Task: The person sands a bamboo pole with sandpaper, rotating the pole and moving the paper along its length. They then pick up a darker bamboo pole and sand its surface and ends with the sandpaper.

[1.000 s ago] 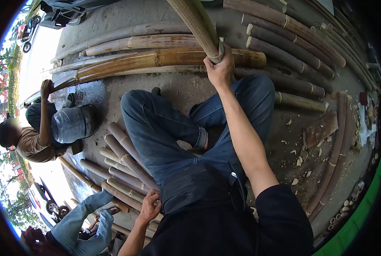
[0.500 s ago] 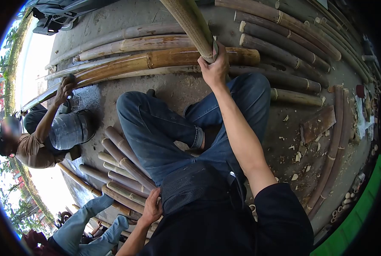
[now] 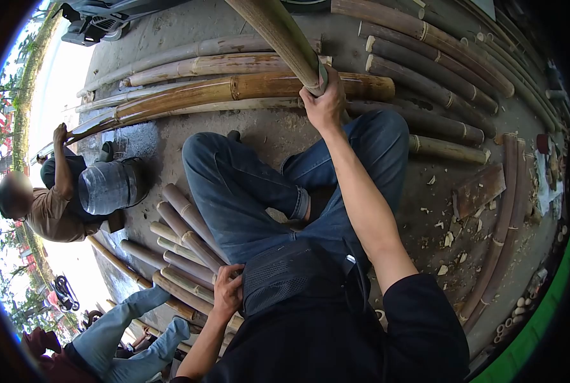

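Overhead, one bamboo pole [image 3: 278, 35] slants out past the top edge, its lower end clasped in the right hand [image 3: 324, 102] above the knees. Down by the hip, the left hand [image 3: 226, 293] rests curled on a stack of roughly eight short bamboo pieces [image 3: 182, 246], its fingers partly hidden. Two other people [image 3: 48, 198] sit at the left edge, cut off.

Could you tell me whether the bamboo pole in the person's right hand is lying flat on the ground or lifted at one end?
Lifted. The right hand grips the end of the bamboo pole, which crosses above the poles lying on the ground.
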`<state>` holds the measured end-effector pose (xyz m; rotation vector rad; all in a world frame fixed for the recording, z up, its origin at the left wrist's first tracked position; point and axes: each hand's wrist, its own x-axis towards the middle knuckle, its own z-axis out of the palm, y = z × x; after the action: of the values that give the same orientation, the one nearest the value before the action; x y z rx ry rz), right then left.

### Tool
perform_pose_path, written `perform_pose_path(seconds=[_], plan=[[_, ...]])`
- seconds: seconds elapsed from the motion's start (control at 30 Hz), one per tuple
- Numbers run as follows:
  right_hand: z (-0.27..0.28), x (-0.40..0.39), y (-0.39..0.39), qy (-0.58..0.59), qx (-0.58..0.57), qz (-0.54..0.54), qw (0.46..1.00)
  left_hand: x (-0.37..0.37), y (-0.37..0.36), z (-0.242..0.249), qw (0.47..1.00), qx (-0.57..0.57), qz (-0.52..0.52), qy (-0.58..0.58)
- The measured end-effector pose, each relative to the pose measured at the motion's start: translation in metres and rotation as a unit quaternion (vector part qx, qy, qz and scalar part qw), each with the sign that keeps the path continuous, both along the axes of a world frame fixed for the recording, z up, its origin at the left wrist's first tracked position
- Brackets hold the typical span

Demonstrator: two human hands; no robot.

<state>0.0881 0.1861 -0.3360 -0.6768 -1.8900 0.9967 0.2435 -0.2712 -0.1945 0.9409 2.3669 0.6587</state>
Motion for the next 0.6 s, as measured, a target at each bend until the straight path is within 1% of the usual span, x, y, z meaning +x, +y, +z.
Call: perform_pose_path(seconds=[0.03,0.1,0.17,0.27,0.33,0.4,0.43,0.5,0.57,0.6], plan=[[0.001,0.001,0.0,-0.008,0.007,-0.005,1.0,0.001,-0.002,-0.004,1.0,0.003,0.02,-0.007],[0.002,0.004,-0.001,-0.019,0.014,-0.013,1.0,-0.003,-0.001,-0.003,1.0,0.017,0.002,0.008],[0.005,0.006,-0.001,-0.003,0.001,-0.005,1.0,-0.009,0.001,0.009,1.0,-0.018,-0.018,-0.005],[0.002,0.007,0.0,-0.016,0.019,-0.016,1.0,-0.013,-0.007,0.007,0.999,-0.03,-0.021,-0.03],[0.005,0.009,0.0,-0.024,0.01,-0.016,1.0,-0.014,-0.011,0.005,0.998,-0.046,-0.031,-0.037],[0.006,0.01,-0.001,-0.033,0.0,-0.015,0.999,-0.007,-0.014,-0.01,0.998,-0.008,-0.033,0.06],[0.005,0.009,-0.001,-0.031,0.012,-0.016,0.999,-0.008,-0.014,-0.016,0.998,-0.01,-0.035,0.06],[0.004,0.009,0.0,-0.034,0.02,-0.018,0.999,-0.015,-0.002,-0.024,0.987,0.058,-0.052,0.138],[0.003,0.009,-0.002,-0.008,0.003,-0.013,1.0,-0.002,-0.007,-0.022,0.989,0.064,-0.033,0.128],[0.002,0.009,-0.001,-0.005,0.004,-0.009,1.0,0.005,-0.011,-0.019,0.995,0.078,0.022,0.055]])
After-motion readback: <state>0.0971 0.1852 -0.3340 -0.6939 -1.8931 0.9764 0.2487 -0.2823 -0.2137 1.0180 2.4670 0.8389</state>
